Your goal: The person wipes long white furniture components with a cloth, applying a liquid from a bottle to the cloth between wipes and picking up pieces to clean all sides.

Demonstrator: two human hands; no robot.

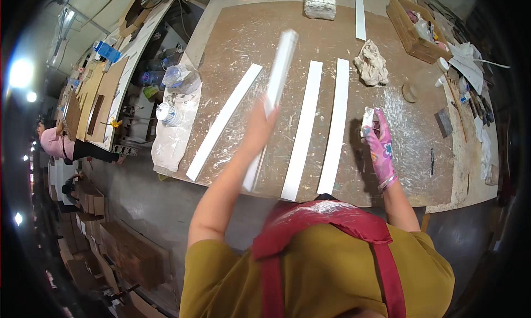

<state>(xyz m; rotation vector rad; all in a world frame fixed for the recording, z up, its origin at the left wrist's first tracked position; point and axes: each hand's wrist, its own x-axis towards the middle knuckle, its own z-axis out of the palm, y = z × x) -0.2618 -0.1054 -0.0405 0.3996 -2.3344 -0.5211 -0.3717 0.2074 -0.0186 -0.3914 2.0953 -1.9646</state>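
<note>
Head view: left hand [260, 124] grips one white strip [275, 91]; three strips lie flat; right hand [379, 143] clutches a rag [368, 119].

Workshop: scuffed brown worktable [409, 152], grey concrete floor [138, 196], bright lamps [21, 73] at left.

Bare tabletop [409, 135] beside crumpled rag [371, 64]

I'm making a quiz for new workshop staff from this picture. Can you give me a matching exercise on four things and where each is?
Things:
1. left hand
2. right hand
3. crumpled rag
4. wooden box

Places or states:
A. lies loose on the workbench
B. gloved, holds a small white wad
C. at the bench's far right corner
D. bare, lifts a white strip

Pairs: 1-D, 2-B, 3-A, 4-C
</note>
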